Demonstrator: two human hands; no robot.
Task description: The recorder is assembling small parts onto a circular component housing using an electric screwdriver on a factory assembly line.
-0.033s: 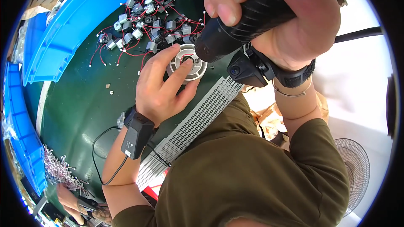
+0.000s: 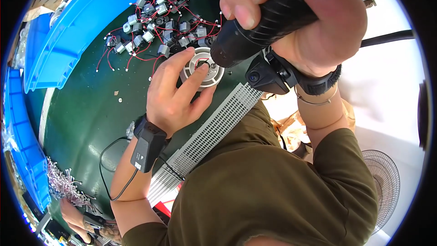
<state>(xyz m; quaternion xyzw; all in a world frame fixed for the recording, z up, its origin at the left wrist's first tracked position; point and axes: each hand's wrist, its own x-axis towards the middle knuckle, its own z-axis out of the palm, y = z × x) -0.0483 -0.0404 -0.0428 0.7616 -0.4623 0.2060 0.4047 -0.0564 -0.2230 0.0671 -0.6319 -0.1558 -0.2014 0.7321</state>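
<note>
My left hand (image 2: 175, 89) grips a round, pale plastic housing (image 2: 217, 78) on the green table. Its fingers lie over the rim, and one fingertip presses at the centre beside a red wire. My right hand (image 2: 314, 27) is wrapped round a thick black power screwdriver (image 2: 268, 18) with a ribbed grip. The tool slants down to the left, its nose right over the housing's right side. From this angle I cannot tell whether its bit touches a screw. Beyond the housing lies a heap of small silver motors (image 2: 161, 25) with red leads and white plugs.
Blue plastic bins (image 2: 77, 23) line the far and left sides of the green tabletop (image 2: 86, 114). A white perforated strip (image 2: 205, 136) runs along the near edge. At lower left, another person's hand (image 2: 73, 214) is by a wire bundle (image 2: 68, 184). A fan (image 2: 382, 184) stands right.
</note>
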